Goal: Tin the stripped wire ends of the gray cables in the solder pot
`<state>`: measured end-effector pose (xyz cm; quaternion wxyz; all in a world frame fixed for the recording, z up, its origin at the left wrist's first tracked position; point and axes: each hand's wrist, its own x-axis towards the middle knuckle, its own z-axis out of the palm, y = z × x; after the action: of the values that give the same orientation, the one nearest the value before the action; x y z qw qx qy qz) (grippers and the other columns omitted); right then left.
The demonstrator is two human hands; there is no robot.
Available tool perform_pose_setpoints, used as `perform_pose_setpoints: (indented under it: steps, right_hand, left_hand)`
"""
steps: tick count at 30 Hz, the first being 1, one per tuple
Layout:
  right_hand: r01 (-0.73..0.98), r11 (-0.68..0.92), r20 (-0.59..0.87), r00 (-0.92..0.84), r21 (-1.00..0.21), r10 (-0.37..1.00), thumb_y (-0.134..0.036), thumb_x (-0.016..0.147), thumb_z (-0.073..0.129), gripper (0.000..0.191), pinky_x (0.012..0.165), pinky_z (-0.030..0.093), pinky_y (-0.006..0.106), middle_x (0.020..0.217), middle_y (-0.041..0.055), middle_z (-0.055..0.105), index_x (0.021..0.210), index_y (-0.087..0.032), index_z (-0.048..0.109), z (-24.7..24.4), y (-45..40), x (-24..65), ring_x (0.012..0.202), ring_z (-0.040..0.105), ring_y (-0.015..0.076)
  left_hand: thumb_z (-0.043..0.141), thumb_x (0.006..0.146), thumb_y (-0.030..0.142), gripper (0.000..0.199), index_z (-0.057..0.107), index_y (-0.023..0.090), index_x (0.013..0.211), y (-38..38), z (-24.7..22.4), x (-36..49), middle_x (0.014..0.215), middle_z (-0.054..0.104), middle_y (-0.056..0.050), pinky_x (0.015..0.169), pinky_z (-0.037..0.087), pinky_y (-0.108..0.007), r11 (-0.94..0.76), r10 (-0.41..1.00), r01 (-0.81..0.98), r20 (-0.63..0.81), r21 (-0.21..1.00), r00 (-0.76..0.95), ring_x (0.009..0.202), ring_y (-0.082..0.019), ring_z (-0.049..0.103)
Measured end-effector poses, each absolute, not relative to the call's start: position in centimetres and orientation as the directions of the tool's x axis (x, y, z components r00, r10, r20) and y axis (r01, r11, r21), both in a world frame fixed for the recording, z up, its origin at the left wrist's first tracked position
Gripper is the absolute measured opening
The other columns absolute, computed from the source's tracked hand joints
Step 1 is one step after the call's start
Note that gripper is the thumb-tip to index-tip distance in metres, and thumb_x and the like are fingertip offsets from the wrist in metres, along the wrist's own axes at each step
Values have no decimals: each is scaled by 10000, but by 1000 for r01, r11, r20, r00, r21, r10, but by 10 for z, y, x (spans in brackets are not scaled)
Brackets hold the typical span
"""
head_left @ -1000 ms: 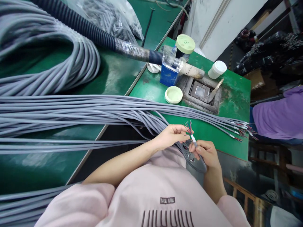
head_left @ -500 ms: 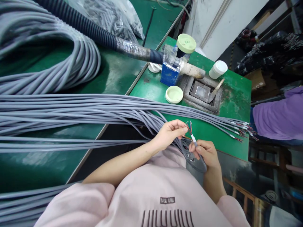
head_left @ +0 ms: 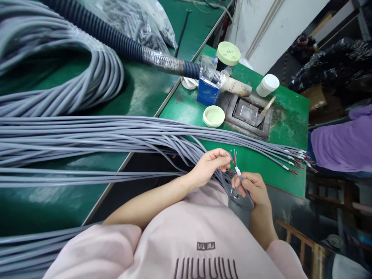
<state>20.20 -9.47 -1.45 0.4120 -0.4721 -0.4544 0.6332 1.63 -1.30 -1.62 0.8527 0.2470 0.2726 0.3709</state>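
My right hand is closed around a grey cable just below its white sleeve. Out of that sleeve fans a small bunch of thin coloured wires, some red, with short bare tips. My left hand pinches one of these wires at its thumb and fingertips. The cable bends down in a loop under my right hand. Behind my hands, a thick bundle of grey cables runs across the bench, and its stripped wire ends lie at the right edge.
A soldering pot with a flat scraper sits in the green table. Around it are a fume hose, a blue box, a pale green lid and a white jar. A person in purple is at the right.
Both hands stay almost in place. The wire tips have shifted slightly between my left fingers and the sleeve.
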Motion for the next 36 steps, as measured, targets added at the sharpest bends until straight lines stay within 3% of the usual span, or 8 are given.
perform_pose_setpoints:
  steps: [6, 14, 27, 36]
  right_hand:
    - [-247, -267, -216, -215, -932, 953, -528, 838, 637, 379, 550, 418, 319, 371, -39, 431, 683, -189, 704, -23, -90, 204, 392, 397, 124]
    - [-422, -276, -193, -229, -864, 954, -520, 849, 631, 401, 507, 404, 311, 328, -61, 364, 626, -191, 685, -33, -88, 205, 333, 334, 105]
    - [-518, -267, -171, -227, -813, 959, -452, 856, 644, 404, 456, 376, 272, 284, -82, 306, 547, -194, 619, -41, -85, 205, 295, 307, 90]
    - [-524, -261, -148, -247, -811, 958, -471, 891, 596, 401, 472, 386, 274, 301, -81, 313, 615, -190, 668, -44, -85, 205, 312, 304, 92]
  left_hand:
    - [742, 765, 309, 224, 600, 137, 785, -12, -12, 25, 677, 607, 12, 559, 398, -183, 631, 738, -491, -269, 601, 618, 558, -55, 516]
    - [758, 726, 322, 259, 580, 140, 775, -10, -4, 35, 659, 601, 16, 554, 394, -187, 647, 731, -500, -281, 575, 622, 550, -58, 514]
    - [756, 719, 318, 258, 576, 138, 763, -8, -4, 41, 656, 604, 13, 544, 395, -177, 654, 727, -501, -289, 568, 623, 548, -55, 512]
    - [750, 742, 329, 260, 575, 136, 761, -9, -7, 39, 643, 599, 25, 546, 388, -173, 625, 746, -491, -278, 607, 605, 527, -44, 504]
